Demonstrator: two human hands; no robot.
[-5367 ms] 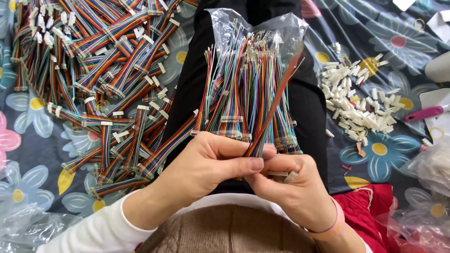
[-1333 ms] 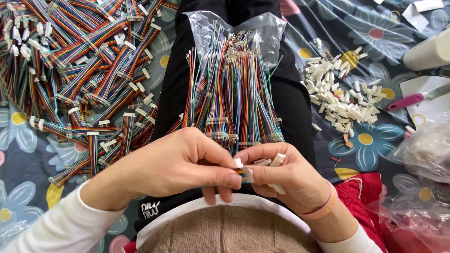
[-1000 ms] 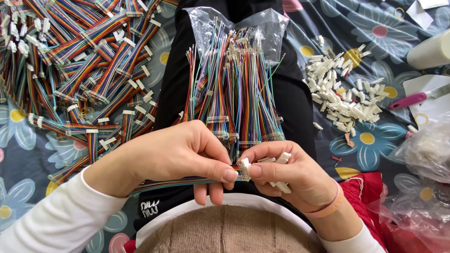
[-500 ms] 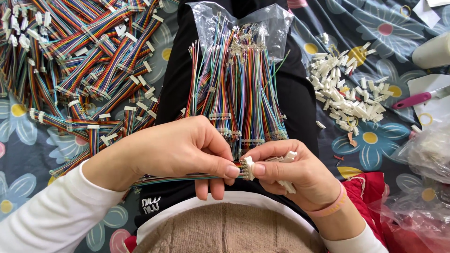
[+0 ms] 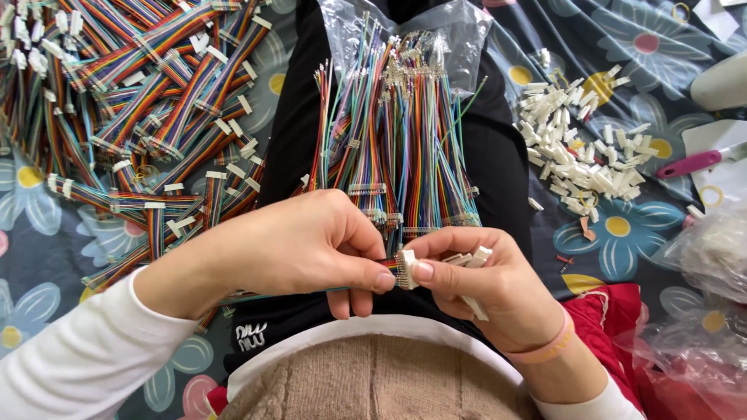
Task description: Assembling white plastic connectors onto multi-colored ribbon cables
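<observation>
My left hand [image 5: 303, 249] pinches the end of a flat rainbow ribbon cable [image 5: 296, 293] that runs back under the palm. My right hand [image 5: 482, 284] holds a small white plastic connector [image 5: 405, 270] against that cable end, thumb pressed on it, with a few spare white connectors [image 5: 469, 257] tucked in its fingers. Both hands meet over my lap. Just beyond them lies a clear plastic bag [image 5: 405, 47] with a bundle of loose coloured wires [image 5: 397, 148] spilling toward me.
A big heap of finished rainbow cables [image 5: 140, 109] with white ends covers the flowered cloth [image 5: 39, 257] on the left. A pile of white connectors [image 5: 580, 152] lies on the right, near a pink-handled tool [image 5: 689, 163]. Crumpled clear bags [image 5: 700, 257] sit at the right edge.
Earlier my right hand pulled a cable from the wire bundle; since then both hands dropped to my lap and brought cable end and white connector together. In the last second they barely moved.
</observation>
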